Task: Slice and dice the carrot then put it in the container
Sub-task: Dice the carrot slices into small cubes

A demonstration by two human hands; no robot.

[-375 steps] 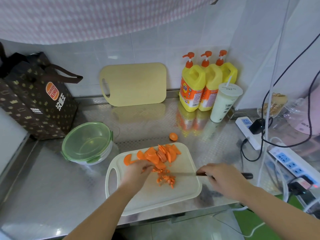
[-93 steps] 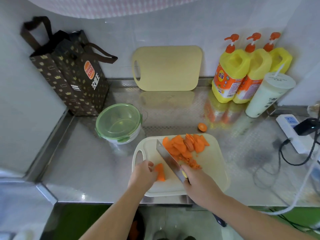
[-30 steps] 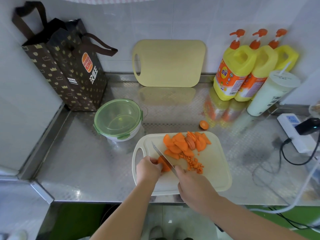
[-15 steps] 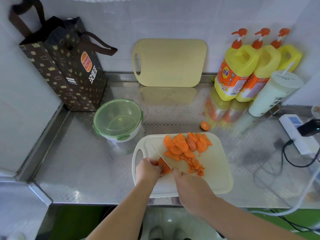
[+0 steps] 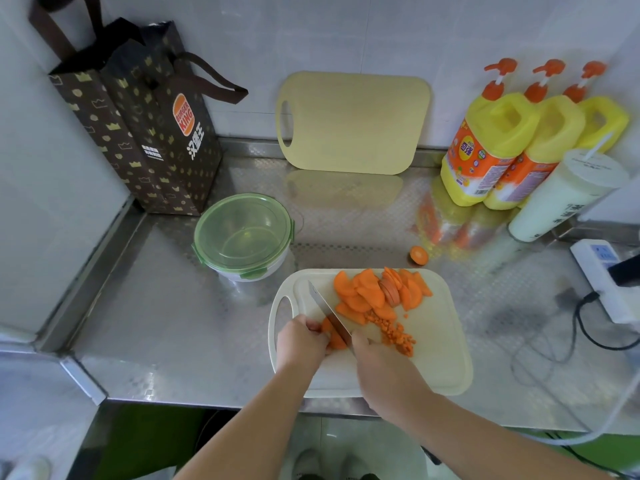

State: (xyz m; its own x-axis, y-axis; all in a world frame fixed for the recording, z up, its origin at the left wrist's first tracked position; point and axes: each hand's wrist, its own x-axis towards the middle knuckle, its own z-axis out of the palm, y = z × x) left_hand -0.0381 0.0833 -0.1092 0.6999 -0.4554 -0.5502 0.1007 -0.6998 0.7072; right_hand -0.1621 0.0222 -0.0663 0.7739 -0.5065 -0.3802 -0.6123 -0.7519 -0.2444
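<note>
The left hand (image 5: 301,341) is pinning carrot slices (image 5: 333,337) at 8 o'clock on the cutting board (image 5: 440,358) while the right hand (image 5: 375,363), apparently gripping the knife (image 5: 325,310) by its hidden handle, is cutting them, so the left one should be curling back from the blade.

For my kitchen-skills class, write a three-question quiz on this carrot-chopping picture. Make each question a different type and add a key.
1. True or false: the container has its green lid on.
2. What does the right hand grip? A. the knife B. a pump bottle C. the paper bag
3. Fill in: the left hand holds a carrot piece down on the white ___.

Key: 1 true; 2 A; 3 cutting board.
</note>
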